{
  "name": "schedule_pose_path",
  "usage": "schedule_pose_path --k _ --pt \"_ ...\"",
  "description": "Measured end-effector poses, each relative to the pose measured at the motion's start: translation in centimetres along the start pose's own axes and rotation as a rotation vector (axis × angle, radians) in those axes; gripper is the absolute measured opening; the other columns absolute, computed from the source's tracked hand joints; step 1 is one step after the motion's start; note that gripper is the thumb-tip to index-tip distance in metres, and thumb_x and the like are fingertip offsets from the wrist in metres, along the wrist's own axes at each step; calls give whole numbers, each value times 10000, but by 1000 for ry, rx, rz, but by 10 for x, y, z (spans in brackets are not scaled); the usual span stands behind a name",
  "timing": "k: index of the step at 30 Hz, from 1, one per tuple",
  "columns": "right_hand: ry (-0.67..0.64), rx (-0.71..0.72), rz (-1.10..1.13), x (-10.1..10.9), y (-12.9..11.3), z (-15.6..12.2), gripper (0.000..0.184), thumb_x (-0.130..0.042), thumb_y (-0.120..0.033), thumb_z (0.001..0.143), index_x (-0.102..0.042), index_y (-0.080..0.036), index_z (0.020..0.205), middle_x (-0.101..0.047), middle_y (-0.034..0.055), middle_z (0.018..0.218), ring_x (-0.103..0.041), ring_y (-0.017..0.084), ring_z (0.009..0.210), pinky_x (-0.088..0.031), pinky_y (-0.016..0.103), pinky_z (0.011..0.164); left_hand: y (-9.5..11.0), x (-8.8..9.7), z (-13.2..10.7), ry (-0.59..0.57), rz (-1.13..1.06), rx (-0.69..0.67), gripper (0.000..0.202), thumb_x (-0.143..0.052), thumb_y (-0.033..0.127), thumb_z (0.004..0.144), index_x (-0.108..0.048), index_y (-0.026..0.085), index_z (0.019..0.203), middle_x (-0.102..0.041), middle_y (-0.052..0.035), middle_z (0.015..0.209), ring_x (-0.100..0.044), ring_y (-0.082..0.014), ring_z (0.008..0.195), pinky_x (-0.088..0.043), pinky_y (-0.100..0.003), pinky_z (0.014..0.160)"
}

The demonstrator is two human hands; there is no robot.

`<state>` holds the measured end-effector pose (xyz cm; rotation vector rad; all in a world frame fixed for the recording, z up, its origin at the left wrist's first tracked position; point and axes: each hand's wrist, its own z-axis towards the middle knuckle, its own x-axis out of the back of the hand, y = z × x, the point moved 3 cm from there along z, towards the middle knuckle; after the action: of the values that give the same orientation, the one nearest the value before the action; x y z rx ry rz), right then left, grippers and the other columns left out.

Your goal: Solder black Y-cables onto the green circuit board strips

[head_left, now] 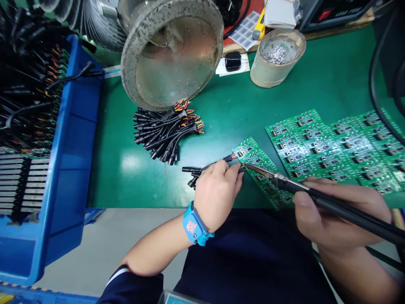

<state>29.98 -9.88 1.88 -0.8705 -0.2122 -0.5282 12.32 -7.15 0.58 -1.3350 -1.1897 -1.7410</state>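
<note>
My left hand (218,192), with a blue wrist strap, is closed on a short black cable (202,169) whose coloured wire ends lie at the left edge of a narrow green circuit board panel (262,175). Another cable beside it reaches the panel's upper corner. Held like a pen in my right hand (341,209) is a soldering iron (294,185). Its tip touches or almost touches the wires by my left fingertips; which of the two I cannot tell. The fingers of my left hand hide part of the cable.
Black cables (167,131) lie in a pile below a round fume hood (172,55). More circuit board panels (341,145) rest at the right. A cardboard tub (275,63) with silvery bits stands behind. The blue bin (79,139) at left holds many cables.
</note>
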Motion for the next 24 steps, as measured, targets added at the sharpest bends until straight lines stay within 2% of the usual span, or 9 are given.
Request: schedule_pose_path --k 7,15,19,22,24 --pt "-38 -30 -99 0 -2 0 212 -664 -171 683 -608 -197 886 -582 -34 569 -569 134 487 -471 268 418 0 1 2 -27 25 3 245 -485 281 896 -628 167 1059 -540 -41 774 -522 -160 674 -451 -275 618" --pt "-50 -92 -116 2 -4 1 178 -666 -211 693 -593 -197 855 -612 -22 651 -596 123 541 -509 255 470 1 1 3 -59 50 -2 247 -472 276 900 -623 178 1069 -533 -44 780 -514 -172 676 -440 -287 612" --pt "-117 -158 -145 3 -3 2 176 -666 -273 706 -592 -205 851 -627 -7 716 -610 122 579 -502 247 461 1 0 1 -43 36 1 255 -463 282 905 -619 168 1072 -536 -46 783 -515 -172 679 -440 -288 617" --pt "-151 -108 -160 4 -2 4 168 -663 -280 712 -598 -207 849 -617 -13 686 -601 121 580 -487 249 455 1 0 1 -34 28 4 249 -470 286 902 -620 166 1062 -537 -45 783 -515 -170 681 -440 -286 618" --pt "-127 -51 -173 5 0 3 159 -669 -276 706 -612 -208 839 -594 -18 630 -595 130 579 -474 259 451 2 0 2 -34 26 9 248 -472 287 901 -618 164 1058 -537 -45 784 -515 -168 684 -441 -284 622"
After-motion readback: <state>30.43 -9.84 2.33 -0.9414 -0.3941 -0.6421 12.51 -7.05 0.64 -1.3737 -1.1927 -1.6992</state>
